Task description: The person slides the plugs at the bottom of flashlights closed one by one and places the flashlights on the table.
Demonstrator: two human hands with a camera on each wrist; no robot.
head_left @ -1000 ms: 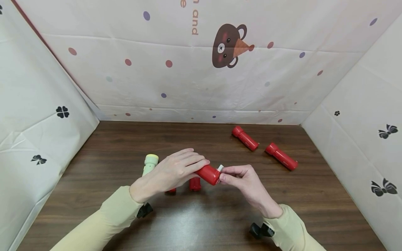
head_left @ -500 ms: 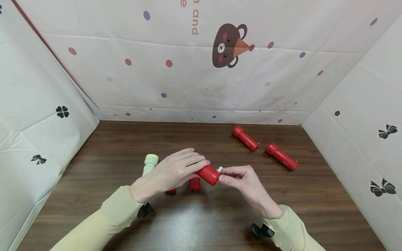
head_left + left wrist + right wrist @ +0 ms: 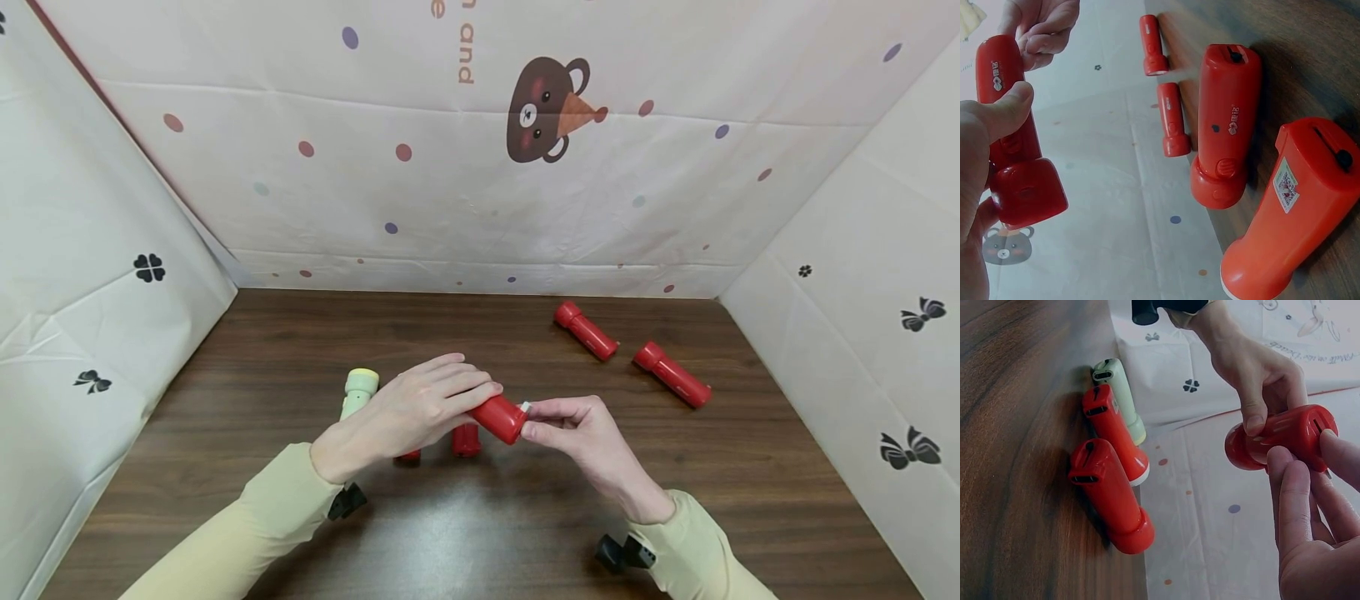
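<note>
Left hand (image 3: pixel 416 408) grips a red flashlight (image 3: pixel 497 419) around its body, thumb on one side, held up off the brown table (image 3: pixel 285 350) at the middle of the scene. Flashlight's slotted end points right and slightly near; head end lies by the left palm. Right hand (image 3: pixel 581 429) holds that end between thumb and fingers; thumb meets the end face beside a short white tab (image 3: pixel 526 407).

Below and left of the held piece, three flashlights lie side by side, heads far: pale green flashlight (image 3: pixel 361 392) leftmost, white-rimmed red flashlight (image 3: pixel 1113 425) in between, all-red flashlight (image 3: pixel 466 440) rightmost. Far right: two more red flashlights (image 3: pixel 588 332) (image 3: pixel 672 374), slanted, apart.
</note>
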